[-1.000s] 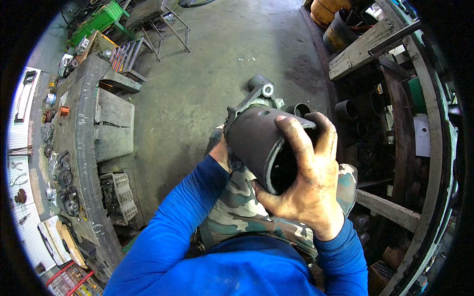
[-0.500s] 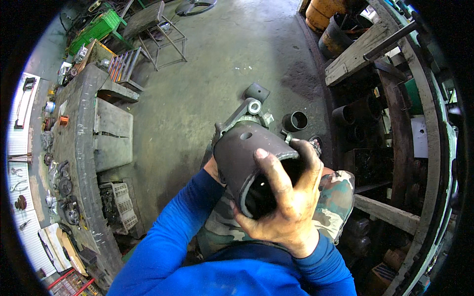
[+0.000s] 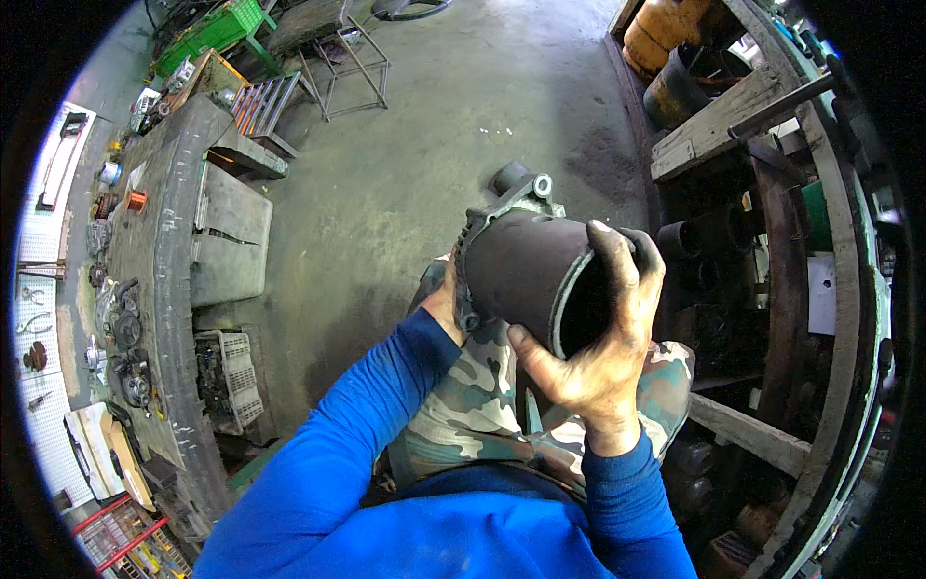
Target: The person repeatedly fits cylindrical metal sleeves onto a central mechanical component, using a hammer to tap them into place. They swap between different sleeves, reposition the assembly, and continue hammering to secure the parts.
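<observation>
A dark cylindrical motor housing (image 3: 526, 265) is held above my lap, tilted so that its hollow open end points right and toward me. At its far left end is a cast end bracket (image 3: 473, 241) with a protruding lug and a round eye. My right hand (image 3: 608, 357) grips the open rim, thumb on the near side and blackened fingers over the far side. My left hand (image 3: 444, 307) supports the bracket end; most of its fingers are hidden behind the metal. Beyond the lug, a short dark metal cylinder (image 3: 509, 177) is partly visible on the floor.
To the left runs a workbench (image 3: 174, 289) with small parts, a copper wire spool (image 3: 137, 201) and tools. A metal-framed stool (image 3: 352, 72) and a green crate (image 3: 217, 37) are farther off. On the right are wooden shelving (image 3: 752, 434) and a black bucket (image 3: 675, 92).
Both hands have swung the motor housing rightward, turning its open end more to the right. The floor ring seen earlier is now hidden behind it. The view has shifted slightly.
</observation>
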Demonstrator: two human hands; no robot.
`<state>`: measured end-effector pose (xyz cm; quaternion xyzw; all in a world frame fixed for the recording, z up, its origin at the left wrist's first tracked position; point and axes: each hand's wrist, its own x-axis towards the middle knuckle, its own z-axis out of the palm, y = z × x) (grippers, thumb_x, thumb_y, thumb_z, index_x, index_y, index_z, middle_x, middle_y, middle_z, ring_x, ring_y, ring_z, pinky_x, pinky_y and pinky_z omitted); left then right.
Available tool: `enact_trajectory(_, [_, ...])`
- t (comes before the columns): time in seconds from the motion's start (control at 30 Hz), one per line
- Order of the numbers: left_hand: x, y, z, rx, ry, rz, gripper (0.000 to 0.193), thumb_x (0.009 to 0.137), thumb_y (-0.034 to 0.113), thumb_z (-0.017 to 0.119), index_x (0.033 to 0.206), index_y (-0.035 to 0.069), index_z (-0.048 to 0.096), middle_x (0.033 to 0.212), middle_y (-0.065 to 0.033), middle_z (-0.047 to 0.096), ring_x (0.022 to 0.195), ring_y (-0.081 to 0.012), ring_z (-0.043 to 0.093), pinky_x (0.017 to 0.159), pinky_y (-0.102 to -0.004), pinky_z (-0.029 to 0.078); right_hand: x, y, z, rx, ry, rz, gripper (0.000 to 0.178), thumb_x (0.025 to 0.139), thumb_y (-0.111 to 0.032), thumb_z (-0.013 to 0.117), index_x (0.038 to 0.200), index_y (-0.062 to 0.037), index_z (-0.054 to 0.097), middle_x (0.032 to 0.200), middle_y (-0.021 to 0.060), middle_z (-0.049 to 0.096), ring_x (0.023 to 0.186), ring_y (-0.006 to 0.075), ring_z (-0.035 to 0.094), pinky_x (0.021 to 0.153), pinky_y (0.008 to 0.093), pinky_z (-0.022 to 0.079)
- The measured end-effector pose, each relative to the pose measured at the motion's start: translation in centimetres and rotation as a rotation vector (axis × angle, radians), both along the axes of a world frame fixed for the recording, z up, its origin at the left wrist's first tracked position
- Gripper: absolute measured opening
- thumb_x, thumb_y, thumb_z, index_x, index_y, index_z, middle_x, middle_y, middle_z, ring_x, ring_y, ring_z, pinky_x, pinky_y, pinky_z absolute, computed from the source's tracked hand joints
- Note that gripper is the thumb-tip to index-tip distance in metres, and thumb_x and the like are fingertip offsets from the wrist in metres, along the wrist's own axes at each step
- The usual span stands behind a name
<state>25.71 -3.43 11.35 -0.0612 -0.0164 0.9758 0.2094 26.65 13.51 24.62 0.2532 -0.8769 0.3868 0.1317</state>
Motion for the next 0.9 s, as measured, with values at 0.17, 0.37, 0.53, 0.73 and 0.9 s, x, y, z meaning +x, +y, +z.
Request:
enact_trajectory(0.17, [-0.1,1.3,0.3,-0.114,0.021,0.058,0.071,0.109,0.053,0.028,0.155,0.001,0.045,0.151,-0.0295,0.052,0.133,-0.0447,0.061,0.109,-0.0597,0.055,-0.9,1.2,-0.7,-0.068,-0.053,-0.007,0.101,0.056,-0.026,0.090,0.149,-0.0069,0.055,0.141,0.0212,0.049,0.133,0.0389,0.052,0.115,0.0483,0.043])
enact_trajectory(0.37, [-0.5,1.9,-1.0,-0.144,0.065,0.008,0.074,0.107,0.061,0.032,0.157,0.008,0.045,0.154,-0.0233,0.053,0.135,-0.0408,0.060,0.113,-0.0571,0.052,-1.1,2.1,-1.2,-0.082,-0.039,-0.037,0.101,0.058,-0.026,0.091,0.150,-0.0118,0.053,0.141,0.0267,0.051,0.135,0.0465,0.048,0.115,0.0547,0.042])
enact_trajectory(0.53, [-1.0,2.4,-1.6,-0.061,0.080,0.005,0.077,0.105,0.064,0.033,0.155,0.008,0.049,0.152,-0.0233,0.055,0.134,-0.0406,0.061,0.115,-0.0573,0.051,-1.4,2.5,-1.8,-0.111,-0.054,-0.078,0.098,0.061,-0.028,0.091,0.150,-0.0108,0.054,0.140,0.0265,0.051,0.133,0.0456,0.051,0.114,0.0530,0.043])
enact_trajectory(0.73, [-1.9,3.2,-0.8,-0.011,0.100,0.046,0.074,0.104,0.060,0.036,0.154,0.007,0.051,0.149,-0.0223,0.059,0.129,-0.0382,0.065,0.111,-0.0545,0.053,-3.2,1.9,-1.3,-0.144,-0.162,-0.107,0.092,0.062,-0.028,0.091,0.147,-0.0143,0.057,0.136,0.0246,0.055,0.130,0.0439,0.055,0.113,0.0483,0.045])
enact_trajectory(0.9, [-2.4,4.3,-0.8,-0.098,0.074,0.052,0.067,0.108,0.054,0.035,0.156,0.008,0.047,0.152,-0.0227,0.056,0.134,-0.0371,0.062,0.114,-0.0570,0.051,-4.6,1.0,0.0,0.095,-0.233,-0.206,0.094,0.065,-0.039,0.091,0.150,-0.0190,0.053,0.138,0.0291,0.053,0.129,0.0475,0.056,0.109,0.0519,0.049])
